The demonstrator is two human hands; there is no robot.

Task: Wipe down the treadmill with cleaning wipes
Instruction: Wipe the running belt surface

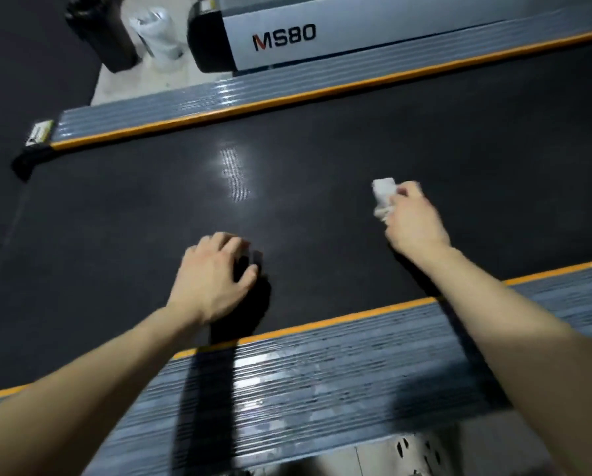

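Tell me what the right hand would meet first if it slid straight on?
Ahead of the right hand and its wipe lies only bare black belt; the first thing it would probably reach is the far side rail with the orange strip, though depth is unclear.

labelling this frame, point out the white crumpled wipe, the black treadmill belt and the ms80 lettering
white crumpled wipe [383, 190], head view, exposed upper end
black treadmill belt [356, 139], head view, bare middle
MS80 lettering [284, 37], head view, its middle
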